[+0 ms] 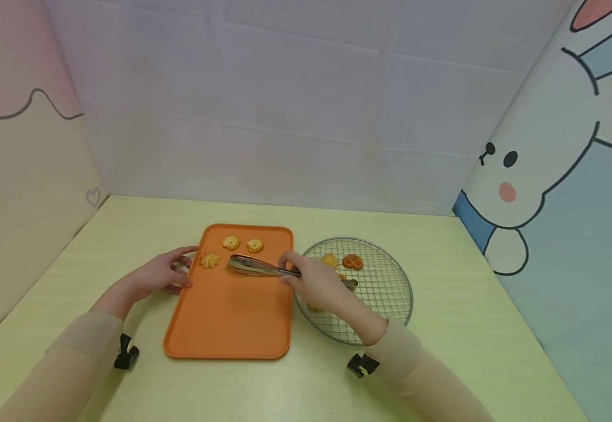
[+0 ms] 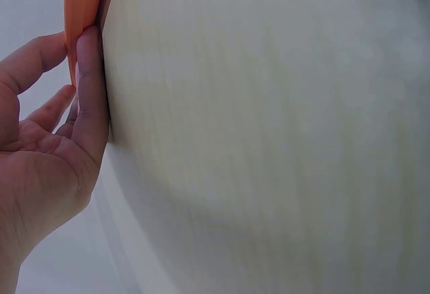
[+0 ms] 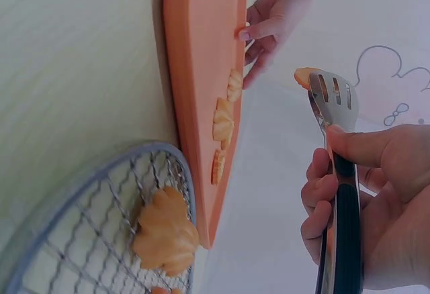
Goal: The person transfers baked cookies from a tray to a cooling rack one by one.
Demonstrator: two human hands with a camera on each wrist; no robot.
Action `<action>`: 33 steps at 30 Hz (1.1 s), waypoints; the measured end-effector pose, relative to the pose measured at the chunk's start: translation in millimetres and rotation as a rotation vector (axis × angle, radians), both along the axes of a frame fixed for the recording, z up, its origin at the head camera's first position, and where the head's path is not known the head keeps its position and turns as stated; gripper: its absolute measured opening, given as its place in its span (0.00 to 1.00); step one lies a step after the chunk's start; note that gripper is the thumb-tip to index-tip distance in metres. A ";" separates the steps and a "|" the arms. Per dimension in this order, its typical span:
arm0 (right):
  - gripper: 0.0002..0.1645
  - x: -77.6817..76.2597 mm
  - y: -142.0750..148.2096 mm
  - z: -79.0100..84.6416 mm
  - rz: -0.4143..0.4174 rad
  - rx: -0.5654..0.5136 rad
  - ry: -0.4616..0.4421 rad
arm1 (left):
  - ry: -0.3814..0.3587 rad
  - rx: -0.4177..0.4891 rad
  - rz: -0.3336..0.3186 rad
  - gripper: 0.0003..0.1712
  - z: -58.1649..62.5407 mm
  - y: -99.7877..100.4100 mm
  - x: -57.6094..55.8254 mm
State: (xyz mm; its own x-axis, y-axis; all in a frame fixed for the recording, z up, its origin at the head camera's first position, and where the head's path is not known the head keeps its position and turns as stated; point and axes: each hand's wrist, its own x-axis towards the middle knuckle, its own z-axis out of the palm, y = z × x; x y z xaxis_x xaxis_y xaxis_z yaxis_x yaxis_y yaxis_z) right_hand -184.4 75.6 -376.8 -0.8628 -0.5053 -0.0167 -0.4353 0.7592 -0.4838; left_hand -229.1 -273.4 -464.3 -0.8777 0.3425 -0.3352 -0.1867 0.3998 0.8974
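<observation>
My left hand (image 1: 166, 272) holds the left rim of an orange tray (image 1: 232, 328), fingers on both sides of the edge (image 2: 50, 119). In my right hand (image 1: 319, 281) is a pair of metal serving tongs (image 1: 258, 266) with dark grips, stretched over the tray. A cookie (image 3: 307, 77) shows between the slotted ends of the tongs in the right wrist view. Three cookies lie at the tray's far end: a flower-shaped cookie (image 1: 210, 260) by the left rim and two round ones, a left one (image 1: 231, 242) and a right one (image 1: 255, 245).
Right of the tray stands a round wire rack (image 1: 385, 293) with several cookies, among them a brown pretzel-shaped cookie (image 1: 352, 262) and a yellow swirl cookie (image 1: 329, 259). My right forearm partly covers the rack. A pale wall (image 1: 285, 105) closes off the table's back.
</observation>
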 end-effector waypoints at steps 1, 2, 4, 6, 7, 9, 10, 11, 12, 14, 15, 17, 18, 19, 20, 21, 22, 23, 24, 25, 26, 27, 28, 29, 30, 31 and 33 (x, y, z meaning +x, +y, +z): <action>0.13 -0.3 2.0 1.9 0.001 -0.006 -0.008 | 0.002 0.000 -0.001 0.50 0.3 0.1 0.1; 0.13 -0.7 4.0 3.4 0.003 -0.004 -0.005 | 0.005 0.001 -0.004 0.50 0.7 0.2 0.3; 0.13 -1.6 7.8 6.5 0.006 -0.009 -0.001 | 0.010 0.003 -0.010 0.50 1.4 0.6 0.6; 0.13 -2.1 12.2 9.5 0.008 -0.016 0.007 | 0.009 -0.001 -0.011 0.49 1.2 1.0 0.4; 0.13 -2.3 14.5 11.0 0.009 -0.023 0.008 | 0.009 -0.001 -0.011 0.49 1.3 1.3 0.4; 0.12 -2.1 19.1 14.5 0.004 -0.044 0.002 | 0.007 -0.001 -0.012 0.49 1.2 1.8 0.3; 0.12 -1.9 21.5 16.2 0.000 -0.051 0.000 | 0.005 -0.002 -0.010 0.50 1.0 1.8 0.1; 0.12 -1.8 23.9 17.7 -0.003 -0.055 0.001 | 0.001 -0.003 -0.005 0.50 0.7 1.8 0.0; 0.12 -1.7 26.1 19.3 -0.005 -0.060 0.003 | 0.001 -0.003 -0.004 0.50 0.6 1.8 -0.2; 0.12 -1.1 30.4 22.6 -0.013 -0.063 0.009 | 0.002 -0.007 -0.005 0.50 0.0 1.6 -0.6; 0.12 -0.8 32.5 24.0 -0.019 -0.057 0.014 | 0.001 -0.009 -0.003 0.50 -0.4 1.4 -0.8; 0.11 -0.5 36.7 26.3 -0.027 -0.051 0.018 | -0.001 -0.013 0.001 0.50 -1.1 1.2 -1.1; 0.11 -0.3 38.8 27.4 -0.027 -0.055 0.018 | -0.001 -0.014 0.000 0.50 -1.3 1.2 -1.2; 0.11 -0.2 41.0 28.4 -0.027 -0.057 0.021 | -0.001 -0.014 0.000 0.50 -1.4 1.1 -1.1; 0.11 -0.1 43.2 29.3 -0.026 -0.063 0.016 | 0.000 -0.014 0.000 0.50 -1.4 1.1 -0.9; 0.12 0.0 45.5 30.3 -0.024 -0.063 0.018 | -0.001 -0.013 0.001 0.50 -1.3 1.1 -0.8; 0.12 0.1 47.8 31.2 -0.021 -0.065 0.023 | -0.001 -0.012 0.001 0.50 -1.2 1.1 -0.5; 0.12 0.4 50.1 32.4 -0.019 -0.068 0.028 | 0.000 -0.008 0.001 0.50 -1.1 1.1 -0.4; 0.12 0.6 52.5 33.3 -0.018 -0.066 0.035 | -0.001 -0.005 0.001 0.50 -1.1 1.1 -0.2; 0.12 0.9 54.9 34.5 -0.016 -0.066 0.042 | 0.000 -0.003 0.000 0.50 -1.0 1.1 0.0; 0.13 1.1 57.4 35.4 -0.016 -0.061 0.052 | 0.000 -0.002 0.000 0.50 -0.9 1.1 0.1; 0.12 1.7 59.9 36.6 -0.019 -0.051 0.069 | 0.001 0.000 0.000 0.50 -0.7 1.2 0.3; 0.12 2.2 62.6 37.6 -0.020 -0.046 0.082 | 0.001 0.001 0.000 0.50 -0.6 1.3 0.4; 0.12 2.9 65.6 38.6 -0.021 -0.046 0.084 | 0.002 0.001 0.000 0.50 -0.5 1.5 0.4; 0.12 3.5 68.6 39.4 -0.024 -0.042 0.092 | 0.002 0.001 0.001 0.50 -0.5 1.6 0.4; 0.12 4.2 71.8 40.0 -0.028 -0.039 0.100 | 0.002 0.000 0.002 0.50 -0.7 1.6 0.4; 0.12 6.0 78.2 41.3 -0.042 -0.037 0.111 | 0.001 -0.002 0.002 0.50 -1.1 1.5 0.2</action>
State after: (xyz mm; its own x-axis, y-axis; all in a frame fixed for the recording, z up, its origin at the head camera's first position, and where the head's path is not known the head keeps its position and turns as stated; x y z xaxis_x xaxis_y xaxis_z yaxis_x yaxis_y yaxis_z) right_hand -178.4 153.8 -335.6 -0.8787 -0.4672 0.0986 -0.4561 0.7602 -0.4626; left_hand -228.9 -272.0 -465.3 -0.8787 0.3398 -0.3352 -0.1871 0.4010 0.8968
